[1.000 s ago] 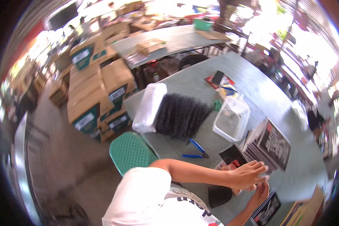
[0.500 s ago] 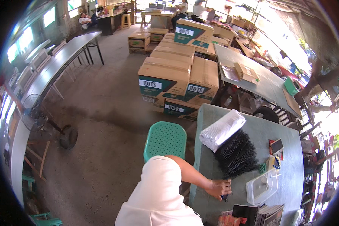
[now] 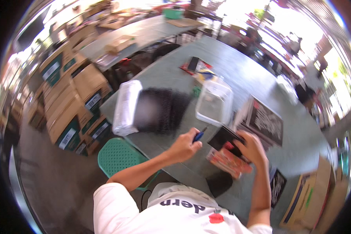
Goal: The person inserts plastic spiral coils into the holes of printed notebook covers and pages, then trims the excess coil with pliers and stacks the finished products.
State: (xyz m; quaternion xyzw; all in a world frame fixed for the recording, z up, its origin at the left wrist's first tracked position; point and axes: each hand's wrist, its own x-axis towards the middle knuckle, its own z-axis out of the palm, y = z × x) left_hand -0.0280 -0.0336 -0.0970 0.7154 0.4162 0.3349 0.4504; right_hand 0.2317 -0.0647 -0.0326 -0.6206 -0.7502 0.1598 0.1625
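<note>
My left hand (image 3: 184, 146) is closed round a slim blue pen-like tool (image 3: 199, 135) with a dark tip; its exact kind is unclear. My right hand (image 3: 253, 148) grips a black-covered notebook (image 3: 222, 137) by its right side. Beneath that notebook lie orange-red patterned booklets or packs (image 3: 230, 163), blurred. Just beyond it stands a stack of dark-covered notebooks (image 3: 265, 123). A clear plastic container (image 3: 214, 105) sits past my left hand. Farther left on the table are a bed of black spiral coils (image 3: 160, 111) and a white plastic-wrapped bundle (image 3: 126, 107).
The grey-green table (image 3: 300, 156) spreads before me. A dark phone (image 3: 193, 64) and a yellow-and-blue item (image 3: 207, 75) lie beyond the container. A green stool (image 3: 119, 158) stands at the table's left edge, stacked cartons (image 3: 74, 111) behind it. Open cardboard (image 3: 310, 195) is at right.
My view has swung right over the table. The left hand, still on the blue tool, is now raised in front of me. My right hand has come into view, holding the black notebook.
</note>
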